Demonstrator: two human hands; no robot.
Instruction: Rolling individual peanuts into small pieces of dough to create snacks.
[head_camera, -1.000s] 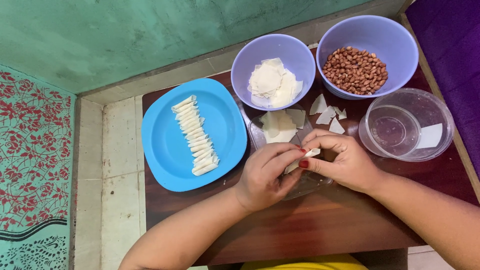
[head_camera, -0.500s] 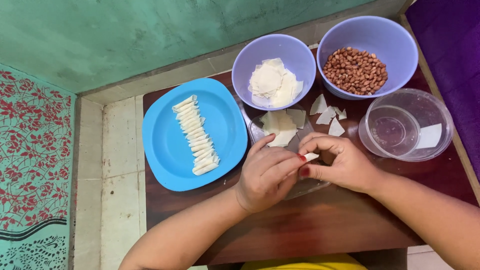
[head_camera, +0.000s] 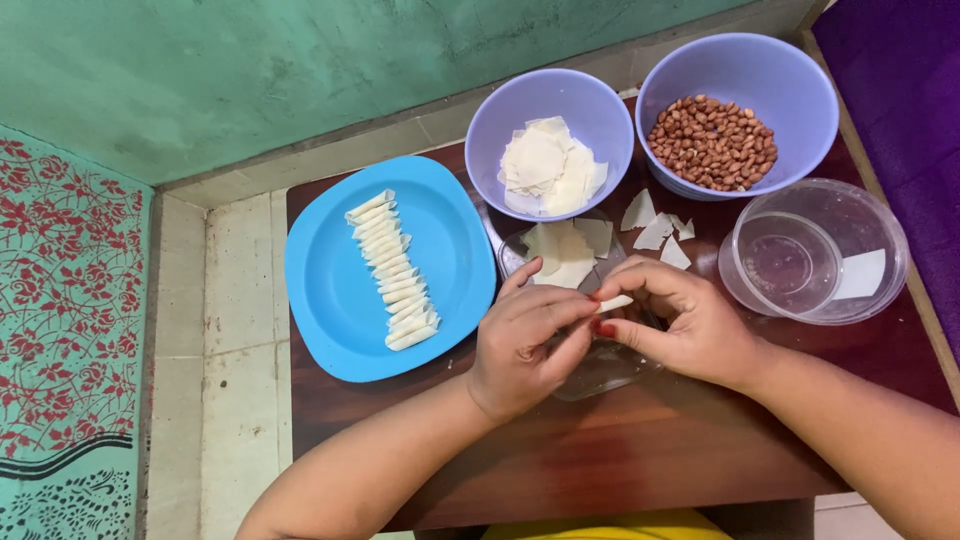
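Both hands meet at table centre, over a clear glass dish that is mostly hidden under them. Left hand and right hand each pinch 1 small white wrapper roll between fingertips; grip narrow on both sides, closed on the roll. Roll sits just above the dish, only its pale end showing between the fingers.

Blue plate to the left of the hands: 1 neat row of finished rolls, stacked edge to edge, running down the plate's middle.

Behind the hands: purple bowl with a heap of flat white wrapper sheets. Beside it, a second purple bowl holding peanuts, skins on.

More wrapper pieces lie in the dish's far end, and loose scraps on the table between bowls and hands.

Clear plastic container at right, close to the right hand, not touching.
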